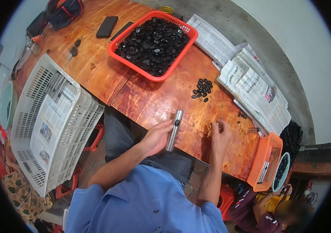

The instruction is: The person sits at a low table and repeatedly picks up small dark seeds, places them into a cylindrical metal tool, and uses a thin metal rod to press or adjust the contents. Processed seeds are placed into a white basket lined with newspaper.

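Note:
My left hand [157, 136] is closed around a silver metal tube [173, 134], held near the table's front edge. A black oval button-like piece [177, 122] sits on the tube's upper side. To the right, my right hand [220, 136] hovers over or rests on the tabletop, fingers curled together; whatever they hold, if anything, cannot be made out. Beyond the hands lies a small pile of black oval pieces [202, 89]. Some smaller dark bits [242, 115] lie farther right. A red plastic basket [158, 78] full of similar black pieces stands at the far side.
Newspapers [252, 83] cover the right far edge. An orange basket [275, 149] with metal tubes stands at right, near another person [256, 207]. A large white crate [78, 116] lined with newspaper is at left. Phone [107, 27] and keys [73, 51] lie far left.

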